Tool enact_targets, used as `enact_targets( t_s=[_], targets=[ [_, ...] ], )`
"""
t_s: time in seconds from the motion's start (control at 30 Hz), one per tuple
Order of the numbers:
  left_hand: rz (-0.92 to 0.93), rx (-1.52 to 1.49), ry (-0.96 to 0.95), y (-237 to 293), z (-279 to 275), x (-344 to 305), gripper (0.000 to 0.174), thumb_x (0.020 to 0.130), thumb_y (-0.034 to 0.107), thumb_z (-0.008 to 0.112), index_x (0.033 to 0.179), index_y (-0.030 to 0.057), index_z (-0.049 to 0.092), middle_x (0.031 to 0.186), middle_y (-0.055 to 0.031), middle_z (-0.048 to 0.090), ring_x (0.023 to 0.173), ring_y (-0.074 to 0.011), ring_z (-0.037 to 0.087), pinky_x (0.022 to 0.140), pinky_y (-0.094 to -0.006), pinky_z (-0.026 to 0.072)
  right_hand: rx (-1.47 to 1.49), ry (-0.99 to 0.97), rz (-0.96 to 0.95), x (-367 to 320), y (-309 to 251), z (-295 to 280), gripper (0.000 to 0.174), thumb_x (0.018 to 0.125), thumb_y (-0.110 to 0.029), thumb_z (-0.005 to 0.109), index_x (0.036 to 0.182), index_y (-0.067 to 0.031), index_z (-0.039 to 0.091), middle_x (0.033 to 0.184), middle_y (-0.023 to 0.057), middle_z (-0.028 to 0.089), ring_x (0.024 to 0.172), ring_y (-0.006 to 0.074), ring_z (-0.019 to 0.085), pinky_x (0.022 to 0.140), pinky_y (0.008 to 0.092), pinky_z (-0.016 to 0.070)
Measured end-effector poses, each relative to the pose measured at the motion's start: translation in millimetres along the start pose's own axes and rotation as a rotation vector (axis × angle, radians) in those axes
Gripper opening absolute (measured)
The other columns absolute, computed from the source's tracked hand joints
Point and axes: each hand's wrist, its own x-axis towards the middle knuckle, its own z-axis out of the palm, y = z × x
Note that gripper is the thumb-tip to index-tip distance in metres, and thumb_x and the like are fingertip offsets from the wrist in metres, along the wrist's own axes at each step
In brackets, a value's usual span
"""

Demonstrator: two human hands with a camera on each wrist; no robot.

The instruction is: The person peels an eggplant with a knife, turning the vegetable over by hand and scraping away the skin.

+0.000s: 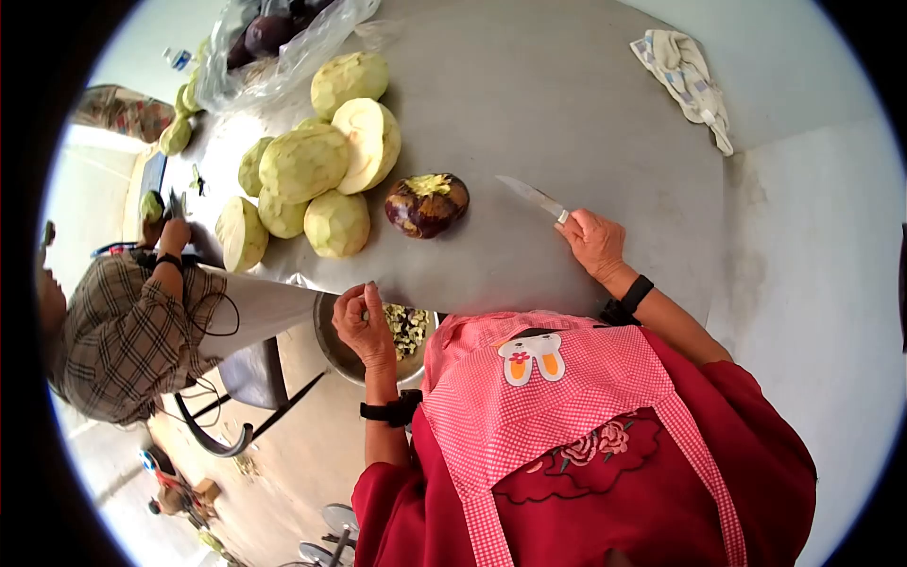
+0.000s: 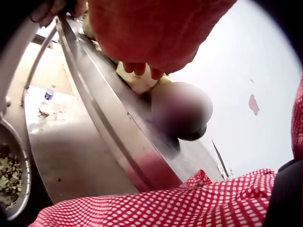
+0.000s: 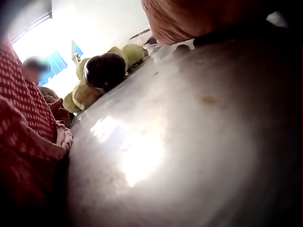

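Observation:
My right hand [image 1: 595, 243] grips the handle of a knife [image 1: 534, 197] over the right part of the metal table, blade pointing away to the left. A round purple eggplant [image 1: 427, 210] sits on the table in front of me, pale and cut at its top, with brownish patches on its skin. My left hand [image 1: 367, 329] hovers at the table's near edge, above a metal basin [image 1: 326, 354] of chopped dark and pale pieces [image 1: 408, 331]. Its fingers are loosely bent, with nothing visible in them. In the left wrist view, the left hand [image 2: 156, 35] hides part of the pale pieces behind it.
Several peeled, pale green eggplants [image 1: 304, 163] are piled left of the purple one, some with cut faces. Behind them lies a plastic bag [image 1: 321, 47] with dark eggplants. A cloth [image 1: 682, 80] lies at the far right edge. Another person [image 1: 142, 321] works at the left.

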Motion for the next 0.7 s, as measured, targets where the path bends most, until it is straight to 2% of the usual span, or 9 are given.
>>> enact_targets(
  t_s=[0.13,0.27,0.43,0.5,0.53,0.57,0.63,0.67,0.7],
  targets=[
    [0.193,0.034,-0.049,38.2,16.5,16.7,0.014,0.092,0.011,0.066,0.084,0.0007,0.06,0.098,-0.0124,0.065,0.092,-0.0252,0.062,0.086,-0.0346,0.0475,-0.023,0.003,0.017,-0.4,-4.1,-3.6,0.027,0.082,-0.026,0.075,0.074,-0.0106,0.054,0.064,0.0046,0.062,0.056,0.0259,0.061,0.049,0.0369,0.0454],
    [0.165,-0.172,-0.095,50.4,37.6,30.5,0.013,0.094,0.01,0.062,0.086,0.0008,0.058,0.104,-0.0148,0.063,0.098,-0.0266,0.06,0.091,-0.0362,0.046,-0.016,0.05,0.049,-1.4,-0.8,1.1,0.028,0.081,-0.023,0.075,0.073,-0.0103,0.052,0.063,0.005,0.06,0.055,0.0259,0.06,0.048,0.0365,0.0446],
    [0.226,-0.174,-0.171,52.2,44.2,48.1,0.016,0.092,0.009,0.064,0.082,0.0015,0.056,0.104,-0.0141,0.062,0.099,-0.0263,0.06,0.091,-0.0365,0.0453,-0.036,0.09,0.045,1.6,-3.2,0.0,0.026,0.082,-0.02,0.073,0.073,-0.0115,0.051,0.062,0.0047,0.057,0.052,0.0252,0.058,0.047,0.0371,0.0442],
    [0.279,-0.212,-0.152,51.1,45.4,51.0,0.016,0.09,0.009,0.066,0.082,0.0024,0.054,0.107,-0.0169,0.061,0.101,-0.03,0.059,0.093,-0.0385,0.0448,-0.054,0.13,0.01,1.1,-4.6,0.6,0.022,0.083,-0.018,0.072,0.078,-0.0115,0.052,0.061,0.0044,0.056,0.053,0.0252,0.058,0.047,0.0375,0.0445],
    [0.293,-0.228,-0.13,53.4,47.0,53.7,0.019,0.089,0.015,0.069,0.094,0.0013,0.057,0.112,-0.0174,0.058,0.105,-0.0308,0.056,0.096,-0.039,0.0425,-0.061,0.131,0.022,0.2,-3.5,1.8,0.022,0.083,-0.018,0.072,0.078,-0.0115,0.052,0.061,0.0044,0.056,0.053,0.0252,0.058,0.047,0.0375,0.0445],
    [0.299,-0.236,-0.143,53.3,50.5,56.0,0.019,0.089,0.015,0.069,0.094,0.0013,0.057,0.112,-0.0174,0.058,0.105,-0.0308,0.056,0.096,-0.039,0.0425,-0.063,0.111,0.031,-0.4,-1.6,3.0,0.021,0.083,-0.02,0.073,0.081,-0.0115,0.053,0.062,0.0039,0.058,0.054,0.0249,0.059,0.048,0.037,0.0452],
    [0.184,-0.258,-0.18,54.1,56.6,60.9,0.042,0.087,0.024,0.072,0.115,-0.0011,0.055,0.117,-0.0172,0.055,0.108,-0.0314,0.054,0.098,-0.0391,0.0413,-0.071,0.098,0.043,-0.1,-0.3,2.1,0.021,0.083,-0.021,0.073,0.084,-0.0115,0.054,0.064,0.0035,0.059,0.055,0.0246,0.06,0.048,0.0366,0.0459],
    [0.113,-0.214,-0.251,47.7,61.4,61.5,0.066,0.085,0.031,0.074,0.132,-0.0046,0.045,0.123,-0.0181,0.052,0.111,-0.0306,0.053,0.1,-0.0388,0.0401,-0.063,0.089,0.04,0.0,-1.1,1.3,0.024,0.082,-0.024,0.075,0.087,-0.0116,0.055,0.065,0.0033,0.061,0.057,0.0247,0.061,0.049,0.036,0.0469],
    [0.119,-0.217,-0.255,49.0,64.4,63.0,0.066,0.085,0.031,0.074,0.132,-0.0046,0.045,0.123,-0.0181,0.052,0.111,-0.0306,0.053,0.1,-0.0388,0.0401,-0.054,0.08,0.038,0.5,-1.9,0.5,0.027,0.081,-0.026,0.076,0.089,-0.0117,0.055,0.067,0.0031,0.062,0.058,0.0247,0.062,0.05,0.0354,0.048]
  ],
)
